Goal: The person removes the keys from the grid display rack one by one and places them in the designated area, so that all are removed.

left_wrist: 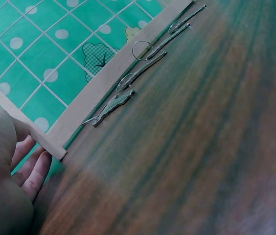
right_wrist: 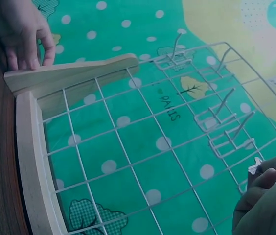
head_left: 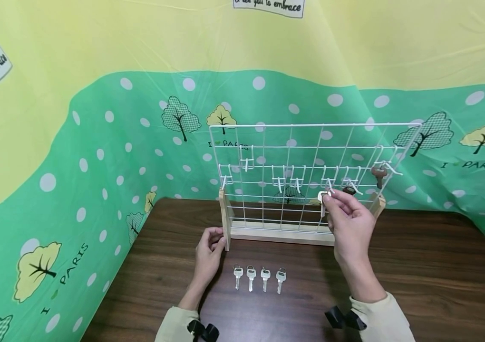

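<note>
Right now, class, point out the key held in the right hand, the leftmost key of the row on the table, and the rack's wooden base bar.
Held key [head_left: 322, 196]: head view, on its bow.
Leftmost key [head_left: 237, 272]: head view, on its bow.
Wooden base bar [head_left: 280, 234]: head view, mid-length.

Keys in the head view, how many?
7: four keys in a row on the table, a silver key pinched in the right hand, a brown key hanging near the right end of the rack, and apparently a dark key partly behind that hand. More may be hidden.
</note>
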`<state>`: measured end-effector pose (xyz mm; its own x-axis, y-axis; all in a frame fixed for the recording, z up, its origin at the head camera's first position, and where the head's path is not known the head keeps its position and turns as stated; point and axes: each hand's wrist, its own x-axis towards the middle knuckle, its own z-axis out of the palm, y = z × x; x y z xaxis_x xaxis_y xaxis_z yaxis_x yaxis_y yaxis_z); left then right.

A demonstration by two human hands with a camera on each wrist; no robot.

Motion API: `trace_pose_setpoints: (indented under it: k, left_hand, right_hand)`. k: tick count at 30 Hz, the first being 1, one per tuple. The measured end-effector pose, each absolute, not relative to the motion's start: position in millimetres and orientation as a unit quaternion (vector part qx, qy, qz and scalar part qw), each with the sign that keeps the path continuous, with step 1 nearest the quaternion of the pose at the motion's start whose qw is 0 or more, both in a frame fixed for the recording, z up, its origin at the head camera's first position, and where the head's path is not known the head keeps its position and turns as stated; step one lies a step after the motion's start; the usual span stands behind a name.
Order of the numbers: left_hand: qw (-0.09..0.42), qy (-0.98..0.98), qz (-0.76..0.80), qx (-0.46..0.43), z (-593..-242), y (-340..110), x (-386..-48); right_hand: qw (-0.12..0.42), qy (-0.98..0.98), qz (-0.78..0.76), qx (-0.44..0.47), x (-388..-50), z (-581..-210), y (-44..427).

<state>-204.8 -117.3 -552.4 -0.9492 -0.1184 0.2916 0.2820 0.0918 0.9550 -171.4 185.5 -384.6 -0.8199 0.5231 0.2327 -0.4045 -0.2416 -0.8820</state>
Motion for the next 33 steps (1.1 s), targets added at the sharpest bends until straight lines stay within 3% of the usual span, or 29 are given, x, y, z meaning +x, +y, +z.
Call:
trace_pose_setpoints:
  k: [33]
  left_hand:
    - [0.151, -0.725, -0.669, -0.056, -549.3, -116.8, -203.0]
  right_hand:
    - [0.304, -0.55, 0.777, -0.038, -158.9, -381.6, 190.1]
